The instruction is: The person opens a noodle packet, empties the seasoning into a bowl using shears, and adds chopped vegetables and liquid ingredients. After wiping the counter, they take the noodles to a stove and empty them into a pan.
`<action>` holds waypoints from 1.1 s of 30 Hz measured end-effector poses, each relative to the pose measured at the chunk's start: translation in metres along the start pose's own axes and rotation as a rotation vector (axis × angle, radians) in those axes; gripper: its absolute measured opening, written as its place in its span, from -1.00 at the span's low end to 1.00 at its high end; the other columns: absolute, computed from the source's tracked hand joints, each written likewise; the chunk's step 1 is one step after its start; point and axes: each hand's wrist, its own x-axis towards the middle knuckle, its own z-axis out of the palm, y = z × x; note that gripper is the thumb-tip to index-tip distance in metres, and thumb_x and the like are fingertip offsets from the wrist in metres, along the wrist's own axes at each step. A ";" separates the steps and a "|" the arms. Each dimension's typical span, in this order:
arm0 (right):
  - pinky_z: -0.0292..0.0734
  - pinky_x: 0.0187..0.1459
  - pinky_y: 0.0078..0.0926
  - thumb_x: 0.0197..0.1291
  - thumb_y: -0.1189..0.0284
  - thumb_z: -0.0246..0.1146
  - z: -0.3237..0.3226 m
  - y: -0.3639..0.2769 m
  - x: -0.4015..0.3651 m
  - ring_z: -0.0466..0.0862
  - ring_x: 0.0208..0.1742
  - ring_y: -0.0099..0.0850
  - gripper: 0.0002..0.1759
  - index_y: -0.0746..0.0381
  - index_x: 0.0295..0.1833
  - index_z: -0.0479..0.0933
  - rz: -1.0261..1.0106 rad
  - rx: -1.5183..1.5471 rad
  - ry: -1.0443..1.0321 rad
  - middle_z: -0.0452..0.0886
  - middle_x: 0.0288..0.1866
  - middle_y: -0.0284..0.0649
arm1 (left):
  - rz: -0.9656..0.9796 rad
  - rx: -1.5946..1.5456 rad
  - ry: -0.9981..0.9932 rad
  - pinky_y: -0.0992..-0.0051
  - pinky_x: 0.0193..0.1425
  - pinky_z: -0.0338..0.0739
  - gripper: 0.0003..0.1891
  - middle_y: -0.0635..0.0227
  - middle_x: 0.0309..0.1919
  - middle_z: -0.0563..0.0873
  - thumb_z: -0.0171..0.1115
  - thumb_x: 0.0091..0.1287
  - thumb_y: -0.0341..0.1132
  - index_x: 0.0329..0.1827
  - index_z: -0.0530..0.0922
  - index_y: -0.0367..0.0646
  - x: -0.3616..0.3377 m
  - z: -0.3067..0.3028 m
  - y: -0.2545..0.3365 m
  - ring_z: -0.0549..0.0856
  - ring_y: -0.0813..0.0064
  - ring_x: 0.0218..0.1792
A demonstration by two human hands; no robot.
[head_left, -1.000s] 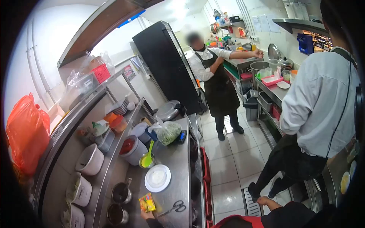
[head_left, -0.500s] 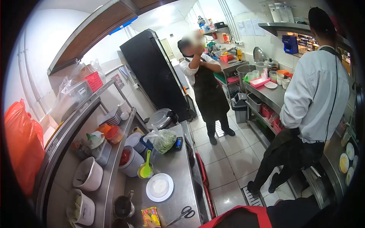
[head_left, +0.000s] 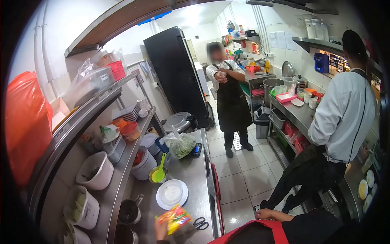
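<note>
My left hand (head_left: 161,228) grips a colourful yellow and red packet (head_left: 178,219) by its left side, above the steel counter; the packet is slightly blurred. Partly behind it lie black-handled scissors (head_left: 200,223). Just beyond the packet, a white round container or lid (head_left: 170,192) sits on a white plate (head_left: 160,202). My right hand (head_left: 265,214) is at the lower right beside my red-strapped apron, apart from the counter; its fingers are too small to read clearly.
A bowl with a lime-green ladle (head_left: 160,171), a bag of green vegetables (head_left: 180,145) and a scale (head_left: 196,150) stand further along the counter. Shelves with tubs (head_left: 94,171) line the left. One co-worker (head_left: 231,93) stands in the aisle, another (head_left: 341,110) at the right counter.
The packet has risen off the counter in my left hand and shifted right, over the scissors' blades. My right hand has come into view. The aisle co-worker's raised hand has lowered.
</note>
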 end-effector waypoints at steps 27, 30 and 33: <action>0.62 -0.13 -0.37 0.14 0.56 0.14 -0.082 -0.162 -0.093 0.62 -0.08 -0.30 -0.57 0.33 0.15 0.32 -0.367 1.779 0.029 0.53 0.01 -0.10 | -0.030 0.293 -0.877 0.63 -0.15 0.49 -0.66 0.33 -0.23 0.64 0.27 0.16 -0.36 -0.04 0.46 -0.31 -0.051 0.244 0.025 0.60 0.62 -0.24; 0.59 -0.05 -0.34 0.15 0.52 0.15 -0.061 -0.132 -0.061 0.60 -0.03 -0.31 -0.58 0.32 0.15 0.32 -0.356 1.823 -0.076 0.52 0.04 -0.09 | 0.005 0.316 -0.867 0.61 -0.13 0.49 -0.66 0.33 -0.22 0.64 0.27 0.16 -0.39 -0.03 0.46 -0.30 -0.046 0.243 0.019 0.60 0.62 -0.23; 0.57 -0.02 -0.32 0.13 0.54 0.17 -0.078 -0.157 -0.081 0.60 -0.03 -0.31 -0.61 0.34 0.10 0.36 -0.365 1.838 -0.007 0.55 -0.01 -0.11 | -0.022 0.256 -0.904 0.59 -0.10 0.49 -0.64 0.33 -0.20 0.65 0.28 0.15 -0.39 -0.01 0.46 -0.30 -0.040 0.240 0.017 0.60 0.61 -0.20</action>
